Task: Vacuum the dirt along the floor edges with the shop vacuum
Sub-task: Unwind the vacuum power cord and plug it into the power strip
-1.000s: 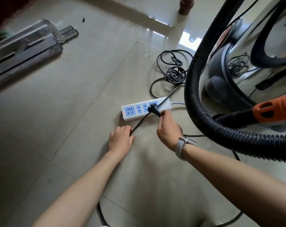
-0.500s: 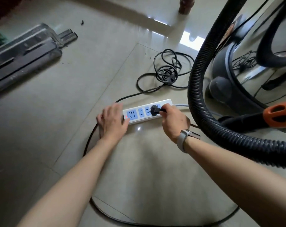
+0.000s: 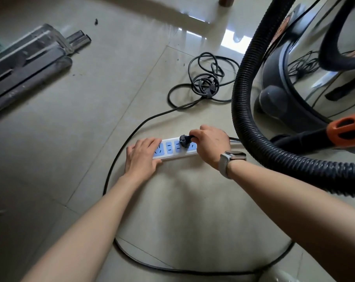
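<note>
Currently right hand (image 3: pixel 210 144) pinches plug (image 3: pixel 184 141) at power strip (image 3: pixel 173 150); left hand (image 3: pixel 142 157) presses strip flat, fingers straight. Shop vacuum (image 3: pixel 306 78) sits right. Risk: angled push bends prongs.

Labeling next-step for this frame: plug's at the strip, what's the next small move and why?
Probably press the plug straight down until seated. The right hand pinches it over a socket of the strip, and it looks tilted, not flush. The left hand rests flat on the strip's end, bracing it for the push.
</note>
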`<control>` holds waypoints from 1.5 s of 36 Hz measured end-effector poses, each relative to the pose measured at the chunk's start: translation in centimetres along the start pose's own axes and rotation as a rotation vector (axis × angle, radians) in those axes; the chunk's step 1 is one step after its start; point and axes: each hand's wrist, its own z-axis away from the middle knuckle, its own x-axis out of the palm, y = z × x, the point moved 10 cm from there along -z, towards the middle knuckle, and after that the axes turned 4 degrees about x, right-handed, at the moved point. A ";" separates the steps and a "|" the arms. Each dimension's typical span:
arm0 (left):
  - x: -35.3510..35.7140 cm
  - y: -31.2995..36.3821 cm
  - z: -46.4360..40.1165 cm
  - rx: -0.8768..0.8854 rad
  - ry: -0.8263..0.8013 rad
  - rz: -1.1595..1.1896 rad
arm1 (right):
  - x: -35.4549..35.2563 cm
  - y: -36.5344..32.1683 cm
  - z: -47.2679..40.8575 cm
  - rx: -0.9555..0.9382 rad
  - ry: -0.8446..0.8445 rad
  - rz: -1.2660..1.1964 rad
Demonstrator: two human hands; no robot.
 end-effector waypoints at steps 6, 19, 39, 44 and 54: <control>0.3 -0.3 1.3 -0.037 -0.030 0.041 | -0.3 -1.6 0.6 -0.156 -0.027 0.079; 0.6 -1.5 1.9 -0.120 -0.038 0.189 | 0.4 -2.5 1.1 -0.173 -0.076 0.068; 0.5 -1.7 1.6 -0.170 -0.046 0.257 | -0.1 -5.7 1.8 -0.264 -0.077 0.312; 0.5 -1.8 1.6 -0.180 -0.045 0.257 | 1.4 -7.2 1.7 -0.260 -0.099 0.195; 0.4 -2.1 1.7 -0.161 -0.014 0.285 | 3.4 -1.1 1.4 0.004 -0.083 -0.469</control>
